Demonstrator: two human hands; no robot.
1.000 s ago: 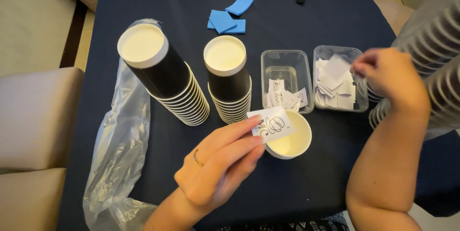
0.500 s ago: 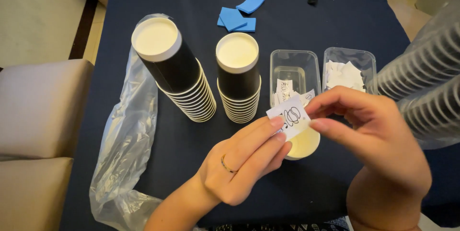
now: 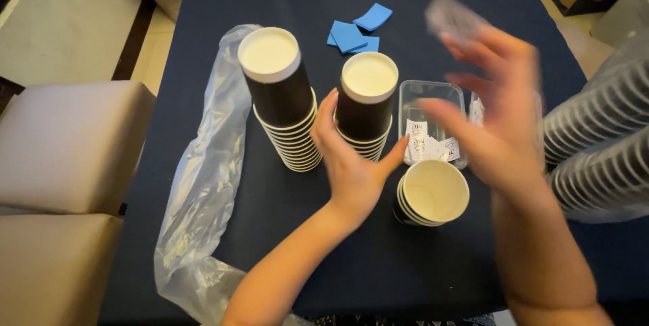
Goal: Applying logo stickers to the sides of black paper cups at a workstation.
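So the landmark here is the right-hand stack of cups (image 3: 366, 106), black paper cups nested upside down on the dark worktop (image 3: 304, 245). The left hand (image 3: 351, 164) is cupped around the front of that stack, thumb on one side and fingers on the other, a wide grip that looks more like steadying the pile than lifting it, which makes sense since a tall nested stack tips easily. Just left of that stack sits a second, taller stack (image 3: 280, 99), leaning a bit, and further left is the crumpled clear plastic bag (image 3: 203, 184) the cups probably came in. Right of the landmark stack is a clear plastic tub (image 3: 433, 96) with little printed paper slips (image 3: 426, 147) in it, parked close so they're easy to grab. In front and right of the stack there's a short nest of cups standing mouth-up (image 3: 433, 192). The right hand (image 3: 497, 116) is lifted above the tub and badly blurred; it seems to pinch a small pale slip (image 3: 451, 18) at the fingertips, but I can't really tell how tight. Behind the stack lie some blue squares (image 3: 355, 28).
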